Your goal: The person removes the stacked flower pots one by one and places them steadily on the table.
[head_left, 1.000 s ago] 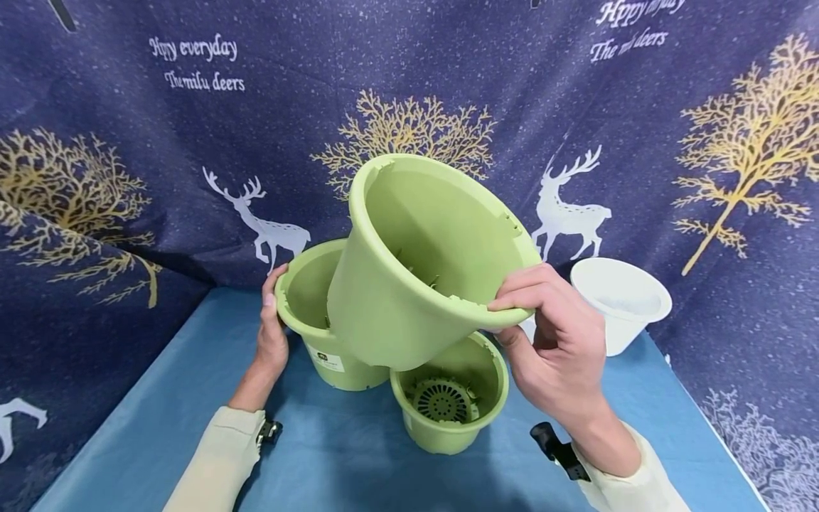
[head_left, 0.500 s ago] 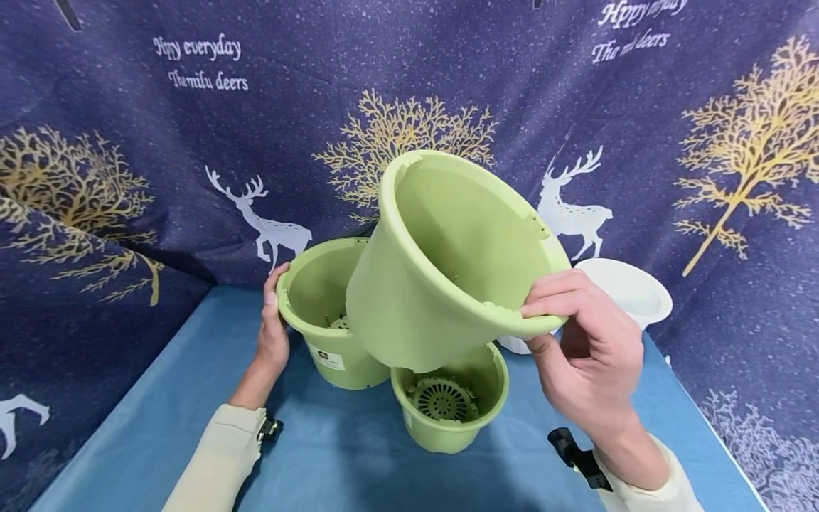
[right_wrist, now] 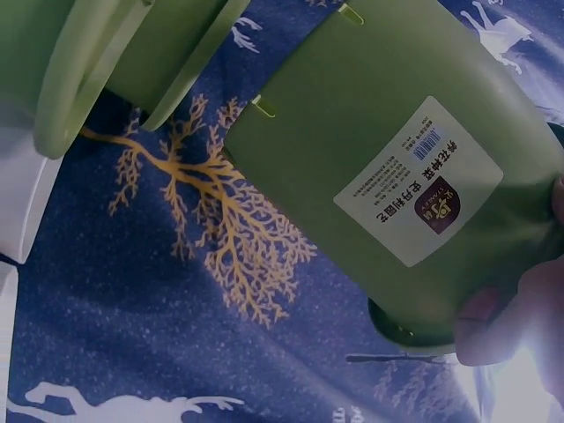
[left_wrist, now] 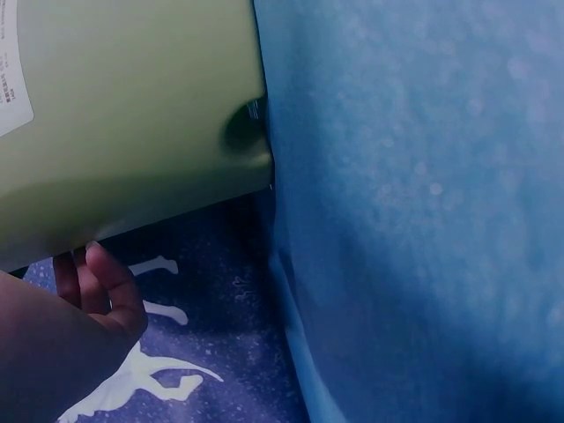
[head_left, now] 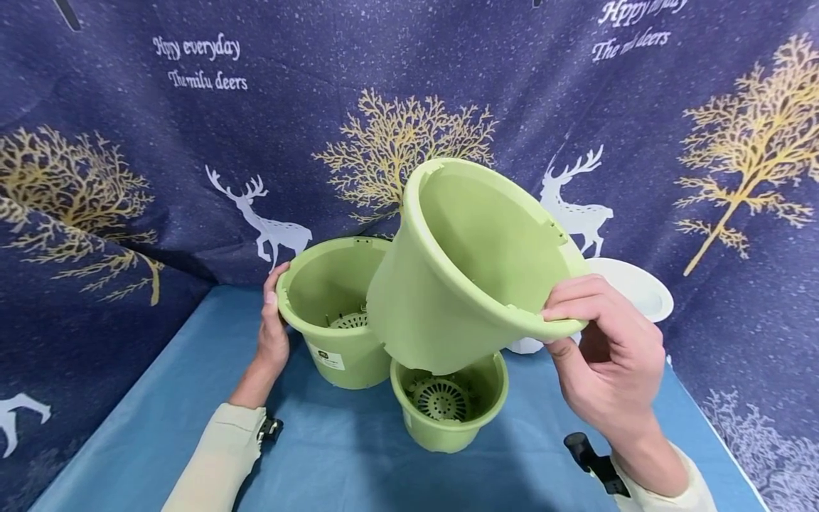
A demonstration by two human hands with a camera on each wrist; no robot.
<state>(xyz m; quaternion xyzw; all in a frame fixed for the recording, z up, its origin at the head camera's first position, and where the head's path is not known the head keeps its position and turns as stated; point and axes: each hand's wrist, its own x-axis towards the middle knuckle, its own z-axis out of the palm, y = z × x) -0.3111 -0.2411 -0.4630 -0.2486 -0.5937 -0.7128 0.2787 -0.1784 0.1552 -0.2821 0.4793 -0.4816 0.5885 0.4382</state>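
Note:
My right hand (head_left: 611,352) pinches the rim of a large green flower pot (head_left: 429,313), thumb below and fingers on top. That pot is tilted in the air, its mouth facing up and right. In the right wrist view its side carries a white label (right_wrist: 419,181). Another large green pot (head_left: 355,363) stands upright at the left, slotted base partly visible inside. My left hand (head_left: 274,331) rests against its outer left side, fingertips at the rim. A smaller green pot (head_left: 441,435) stands in front, with a slotted bottom; the raised pot overlaps its back rim.
A white pot (head_left: 640,284) stands at the back right, partly behind my right hand. Another white piece (head_left: 526,346) shows beneath the raised pot. Blue cloth (head_left: 320,455) covers the table, and a dark blue deer-patterned curtain (head_left: 409,57) hangs behind.
The pot in my right hand has moved to the right, uncovering more of the left pot's inside and covering more of the white pot. My left hand has stayed in place.

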